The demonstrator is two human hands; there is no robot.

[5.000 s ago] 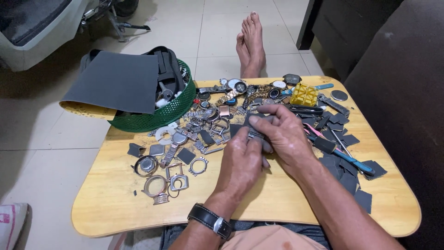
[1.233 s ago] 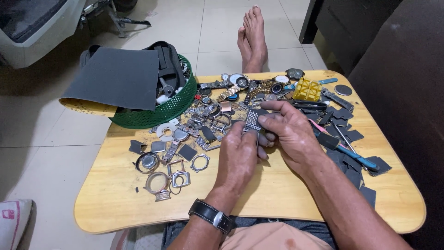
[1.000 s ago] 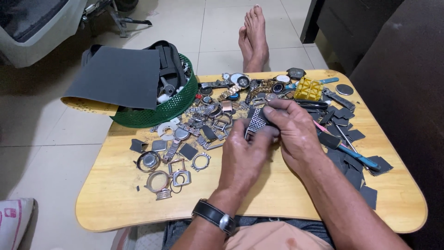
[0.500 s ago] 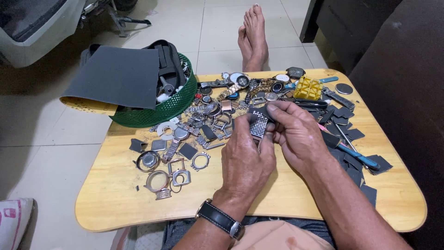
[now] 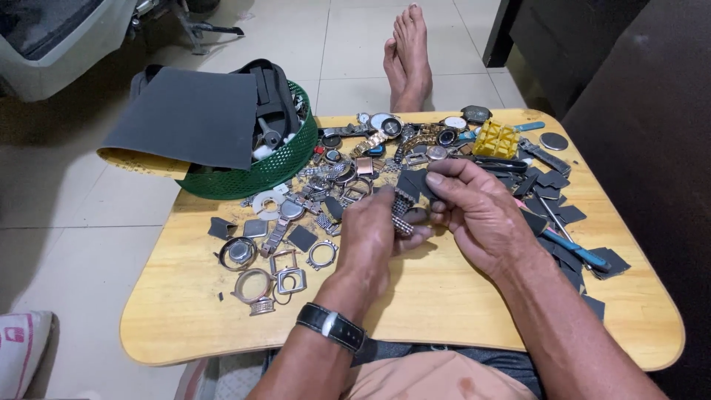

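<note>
Two hands work a metal watch band over a low wooden table strewn with watch parts.

Head view: the left hand point(image 5: 374, 237) and right hand point(image 5: 478, 211) meet at the table's centre, both closed narrowly on a short metal watch band point(image 5: 404, 215), the left gripping its lower end, the right pinching the top with a small dark square point(image 5: 416, 183) of abrasive sheet. A black wristwatch point(image 5: 331, 327) sits on the left wrist. On the wooden table point(image 5: 444, 311), loose watch cases point(image 5: 255, 285) lie at 9 o'clock of the hands, a green basket point(image 5: 259, 174) under a grey sheet point(image 5: 189, 118) at 10 o'clock, a yellow block point(image 5: 496, 139) at 1 o'clock, a blue-handled tool point(image 5: 574, 250) at 3 o'clock.
</note>
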